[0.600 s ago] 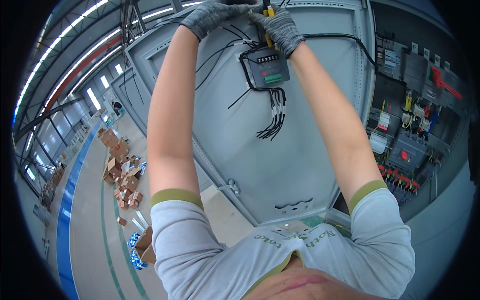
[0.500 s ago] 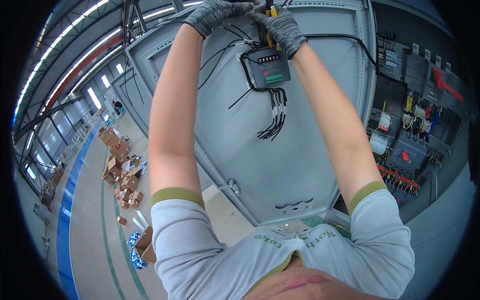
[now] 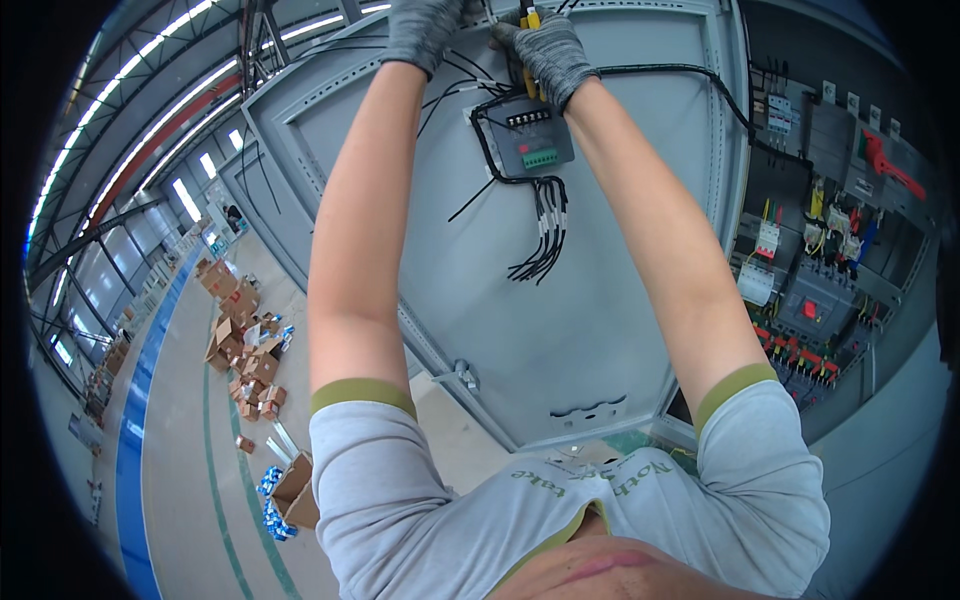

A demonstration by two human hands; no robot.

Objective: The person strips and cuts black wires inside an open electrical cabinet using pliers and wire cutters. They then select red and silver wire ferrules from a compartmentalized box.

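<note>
Both arms are stretched up to the top of the open grey cabinet door (image 3: 600, 330), and the action sits right at the upper edge of the view. The right hand (image 3: 545, 50), in a grey knit glove, is clenched around a yellow-and-black handled tool (image 3: 528, 45), whose handle pokes out above and below the fist; its working end is hidden behind the glove. The left hand (image 3: 425, 30), gloved the same way, is partly cut off by the frame edge, curled in among the black wires (image 3: 455, 75) that fan across the door's top, though whether it actually pinches one cannot be told. Just below the right hand, mounted on the door, is a small dark meter module (image 3: 530, 145) with a green terminal strip, and a bundle of white-sleeved black leads (image 3: 545, 225) hangs loose beneath it. A thick black cable (image 3: 690, 72) runs from the module's top across to the cabinet interior (image 3: 820, 260) on the right, packed with breakers and coloured wiring. Far off on the left, cardboard boxes (image 3: 245, 340) lie scattered on the workshop floor (image 3: 170, 450).
</note>
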